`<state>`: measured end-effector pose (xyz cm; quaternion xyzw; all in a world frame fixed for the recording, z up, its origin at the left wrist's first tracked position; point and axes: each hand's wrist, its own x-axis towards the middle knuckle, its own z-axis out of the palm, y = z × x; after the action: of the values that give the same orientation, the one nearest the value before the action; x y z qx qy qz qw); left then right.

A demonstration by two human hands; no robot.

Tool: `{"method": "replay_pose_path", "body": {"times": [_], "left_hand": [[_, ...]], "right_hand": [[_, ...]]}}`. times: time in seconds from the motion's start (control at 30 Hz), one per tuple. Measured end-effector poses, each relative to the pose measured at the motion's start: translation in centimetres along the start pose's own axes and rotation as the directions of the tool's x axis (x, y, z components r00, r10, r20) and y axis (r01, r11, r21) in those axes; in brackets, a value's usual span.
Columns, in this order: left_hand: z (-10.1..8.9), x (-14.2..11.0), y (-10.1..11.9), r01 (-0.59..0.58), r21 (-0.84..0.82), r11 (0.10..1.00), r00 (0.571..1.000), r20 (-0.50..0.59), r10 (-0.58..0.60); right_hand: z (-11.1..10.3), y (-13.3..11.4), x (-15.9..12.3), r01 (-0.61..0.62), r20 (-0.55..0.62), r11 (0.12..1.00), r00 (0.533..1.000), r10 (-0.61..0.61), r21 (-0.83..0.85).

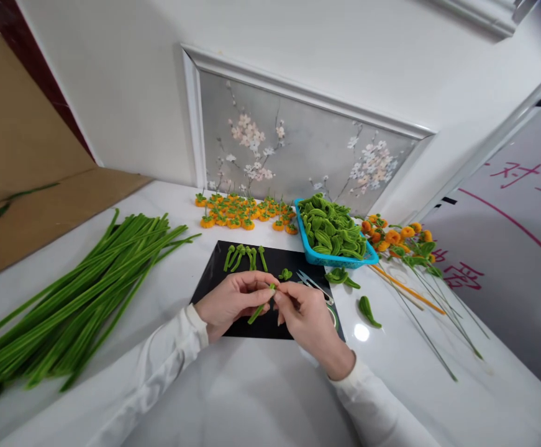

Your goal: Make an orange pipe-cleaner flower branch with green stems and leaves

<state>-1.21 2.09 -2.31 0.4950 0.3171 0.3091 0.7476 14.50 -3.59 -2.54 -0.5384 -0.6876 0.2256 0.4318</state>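
Observation:
Above a black mat (242, 328), my left hand (233, 301) pinches a short green pipe cleaner (256, 314) whose lower end slants down to the left. The fingertips of my right hand (305, 313) are closed on the top end of that same piece. Several short green pipe cleaner pieces with knotted tops (245, 256) lie in a row at the back of the mat. A small looped green piece (286, 274) lies right of them. Beside my right hand lie scissors (314, 285), partly covering a roll of tape (333, 316).
Long green pipe cleaners (97, 285) are heaped at the left. Behind the mat stand several orange flower heads (233, 214). A blue basket (340, 261) holds green leaf shapes (330, 230). Orange flowers with stems (394, 237) and a loose leaf (367, 308) lie at the right.

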Motion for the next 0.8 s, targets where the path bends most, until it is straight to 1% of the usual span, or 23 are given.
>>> {"method": "replay_pose_path", "body": {"times": [0.1,0.23,0.37,0.53,0.6,0.7,0.8], "left_hand": [[0.14,-0.15,0.19,0.036,-0.041,0.999,0.999,-0.004,-0.036],[0.22,-0.1,0.22,0.053,-0.09,0.995,0.998,-0.024,-0.056],[-0.03,0.02,-0.02,0.087,-0.169,0.982,0.996,0.019,-0.085],[-0.1,-0.04,-0.2,0.09,-0.193,0.977,0.996,0.043,-0.084],[0.05,-0.12,-0.15,0.082,-0.205,0.975,0.996,0.047,-0.074],[0.38,-0.27,0.03,0.034,-0.218,0.975,0.999,0.046,-0.024],[0.62,-0.41,0.22,-0.009,-0.192,0.981,1.0,0.009,0.011]], "right_hand": [[0.06,-0.01,0.0,-0.009,-0.015,1.0,1.0,0.01,0.003],[0.21,0.0,-0.07,0.033,-0.049,0.999,0.998,-0.033,-0.005],[0.43,0.09,-0.25,0.069,-0.034,0.998,0.997,-0.069,-0.014],[0.56,0.12,-0.28,0.093,-0.039,0.995,0.995,-0.094,-0.02],[0.54,0.02,-0.24,0.095,-0.053,0.995,0.994,-0.096,-0.018],[0.45,-0.24,-0.2,0.086,-0.088,0.996,0.992,-0.088,-0.026],[0.32,-0.45,-0.17,0.088,-0.113,0.994,0.989,-0.095,-0.064]]}}
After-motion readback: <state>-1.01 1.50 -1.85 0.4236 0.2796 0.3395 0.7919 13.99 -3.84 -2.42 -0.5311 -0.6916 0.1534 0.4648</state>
